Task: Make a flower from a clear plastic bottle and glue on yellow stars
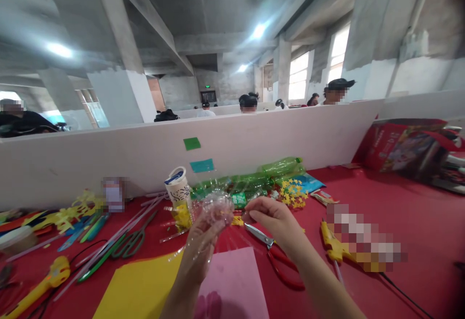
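Observation:
My left hand is raised over the red table, fingers wrapped round a clear crinkled plastic piece with pink inside. My right hand is pinched shut right beside that piece, on something too small to name. Red-handled scissors lie on the table just below my right hand. A pink sheet and a yellow sheet lie under my forearms.
Green plastic bottles, yellow paper flowers and a white cup sit behind my hands. Yellow glue guns lie at the left and right. Green scissors and straws lie left. A white partition backs the table; several people sit beyond.

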A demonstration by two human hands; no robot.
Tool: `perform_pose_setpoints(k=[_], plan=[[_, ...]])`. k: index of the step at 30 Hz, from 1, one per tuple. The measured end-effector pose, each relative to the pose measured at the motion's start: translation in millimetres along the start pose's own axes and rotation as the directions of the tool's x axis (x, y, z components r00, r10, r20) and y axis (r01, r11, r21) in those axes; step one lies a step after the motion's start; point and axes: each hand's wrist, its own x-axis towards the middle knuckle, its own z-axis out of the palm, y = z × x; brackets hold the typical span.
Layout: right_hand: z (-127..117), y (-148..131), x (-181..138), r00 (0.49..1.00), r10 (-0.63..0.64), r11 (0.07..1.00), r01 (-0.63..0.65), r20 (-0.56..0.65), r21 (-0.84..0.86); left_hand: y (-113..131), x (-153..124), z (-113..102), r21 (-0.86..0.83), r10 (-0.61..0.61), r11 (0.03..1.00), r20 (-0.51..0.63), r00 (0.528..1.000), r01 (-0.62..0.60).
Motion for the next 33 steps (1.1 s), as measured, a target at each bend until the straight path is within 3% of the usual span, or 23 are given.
perform_pose_setpoints(k=[4, 12, 16, 19, 26, 33], plan=[[2, -5, -4, 0.999, -0.021, 0.999, 0.019, -0.044, -0.028, -3, 1, 0, 0.079, -0.021, 0.997, 0.038, 0.999, 0.018], [-18, -32, -14, 0.988, -0.05, 0.99, 0.03, -0.144, -0.136, -6, -1, -1, 0.044, -0.088, 0.995, -0.021, 0.996, 0.088], [-31, -47, -23, 0.962, -0.115, 0.976, 0.062, -0.249, -0.211, -8, 0, 4, 0.021, -0.073, 0.997, 0.007, 0.997, 0.073], [-32, -42, -28, 0.954, -0.099, 0.967, 0.025, -0.283, -0.254, -9, 1, 9, 0.009, -0.072, 0.997, 0.033, 0.997, 0.071], [-23, -10, -35, 0.955, -0.09, 0.941, -0.012, -0.283, -0.339, -5, -9, 10, 0.037, -0.116, 0.993, 0.014, 0.993, 0.115], [0, -5, -38, 0.984, -0.107, 0.94, 0.055, -0.139, -0.336, -9, -26, 15, 0.005, -0.157, 0.988, -0.036, 0.987, 0.157]])
